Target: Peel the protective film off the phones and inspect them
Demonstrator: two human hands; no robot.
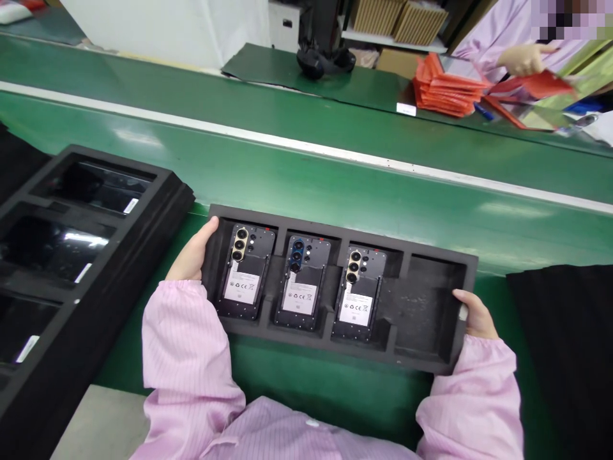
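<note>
A black foam tray (306, 226) with phone-shaped recesses is held up in front of me by its two short ends. My left hand (191, 252) grips the left end, thumb along the rim. At the opposite end my right hand (476, 314) is closed on the edge, its thumb on top and its other fingers hidden. Three phones without back covers lie in the tray: a left phone (246, 275) with a gold camera strip, a middle phone (302, 281) with a blue one, and a third phone (361, 291) with a gold one. The rightmost recess (424, 306) holds no phone.
On the left stands a stack of black foam trays (163, 185) with dark glossy panels in the top one. Black foam (565, 332) lies at right. Beyond the green conveyor belt (306, 172), a co-worker's hand (524, 61) handles orange pouches near an orange stack (447, 89).
</note>
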